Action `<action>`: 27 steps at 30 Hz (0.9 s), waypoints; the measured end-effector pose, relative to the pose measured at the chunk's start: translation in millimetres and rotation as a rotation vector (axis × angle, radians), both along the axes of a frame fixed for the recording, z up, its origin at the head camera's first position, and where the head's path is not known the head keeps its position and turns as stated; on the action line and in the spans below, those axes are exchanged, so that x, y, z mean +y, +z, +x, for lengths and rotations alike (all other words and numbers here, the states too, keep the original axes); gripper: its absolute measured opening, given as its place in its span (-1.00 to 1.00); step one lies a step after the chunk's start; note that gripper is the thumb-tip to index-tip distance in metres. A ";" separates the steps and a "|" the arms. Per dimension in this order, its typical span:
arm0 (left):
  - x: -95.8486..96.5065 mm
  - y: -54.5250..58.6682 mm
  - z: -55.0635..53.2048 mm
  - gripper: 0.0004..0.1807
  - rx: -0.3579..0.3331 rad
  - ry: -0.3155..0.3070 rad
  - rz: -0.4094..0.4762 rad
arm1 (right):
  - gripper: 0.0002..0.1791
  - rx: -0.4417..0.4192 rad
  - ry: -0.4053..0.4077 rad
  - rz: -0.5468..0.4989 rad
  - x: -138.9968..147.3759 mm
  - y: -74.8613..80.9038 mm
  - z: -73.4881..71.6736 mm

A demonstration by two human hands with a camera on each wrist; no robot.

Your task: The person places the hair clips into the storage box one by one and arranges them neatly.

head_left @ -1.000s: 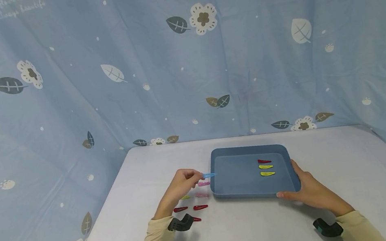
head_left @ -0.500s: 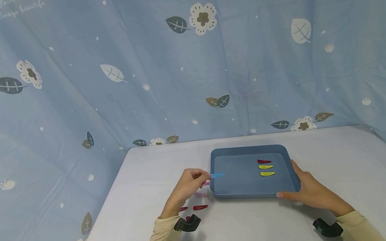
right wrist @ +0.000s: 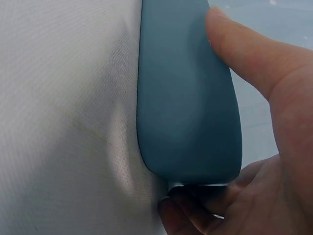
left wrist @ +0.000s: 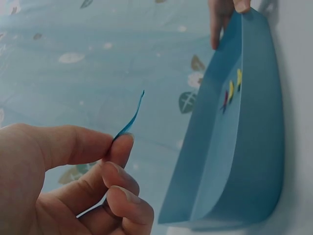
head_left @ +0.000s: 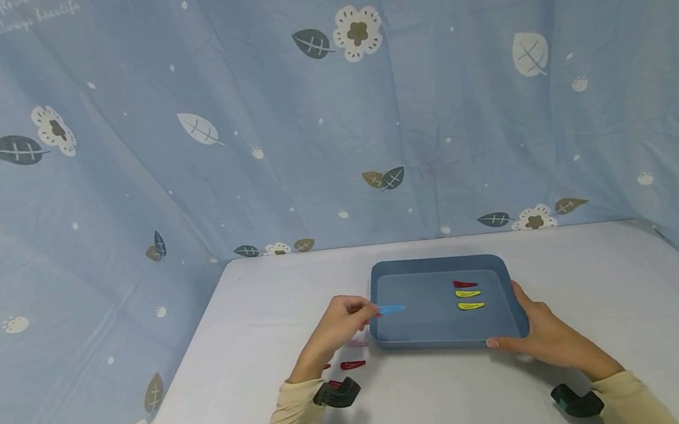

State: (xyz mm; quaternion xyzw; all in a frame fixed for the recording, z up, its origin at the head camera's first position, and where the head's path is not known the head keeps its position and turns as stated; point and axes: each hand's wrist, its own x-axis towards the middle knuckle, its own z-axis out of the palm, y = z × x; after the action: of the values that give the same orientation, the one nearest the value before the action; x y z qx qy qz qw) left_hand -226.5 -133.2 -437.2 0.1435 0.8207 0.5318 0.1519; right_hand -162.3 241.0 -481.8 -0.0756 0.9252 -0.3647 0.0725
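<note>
Between thumb and forefinger, my left hand (head_left: 345, 323) pinches a blue snap hair clip (head_left: 392, 309) by one end. In the head view the clip reaches over the left wall of the blue-grey tray (head_left: 422, 334); the left wrist view shows it edge-on, apart from the tray. My right hand (head_left: 549, 335) grips the tray's near right corner, its thumb at the front rim and its fingers along the right side. Inside the tray, toward the right, lie a red hair clip (head_left: 465, 283) and two yellow hair clips, one a yellow clip (head_left: 471, 306) nearest the front.
On the white table (head_left: 445, 407), left of the tray, lie a pink hair clip (head_left: 356, 344) and a red hair clip (head_left: 353, 365). Other red clips are partly hidden by my left wrist. A patterned blue curtain (head_left: 277, 141) hangs behind and at the left.
My left hand has moved right with the blue clip, from beside the tray's left rim to over its left part. The right hand and the tray have stayed put.
</note>
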 end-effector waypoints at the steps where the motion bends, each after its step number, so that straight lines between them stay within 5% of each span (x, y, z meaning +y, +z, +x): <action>1: 0.8 0.4 0.1 -0.71 0.002 -0.004 -0.002 | 0.44 0.000 0.000 0.001 0.1 0.0 0.1; 27: 42.2 4.6 -6.8 -0.64 -0.028 -0.099 0.037 | 0.45 -0.004 -0.006 0.013 0.4 -0.3 1.1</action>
State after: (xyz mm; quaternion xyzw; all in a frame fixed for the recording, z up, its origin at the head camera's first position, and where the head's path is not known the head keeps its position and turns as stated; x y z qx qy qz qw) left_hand -233.4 -91.1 -432.6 0.1792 0.8004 0.5407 0.1865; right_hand -161.2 241.4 -482.0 -0.0717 0.9277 -0.3588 0.0736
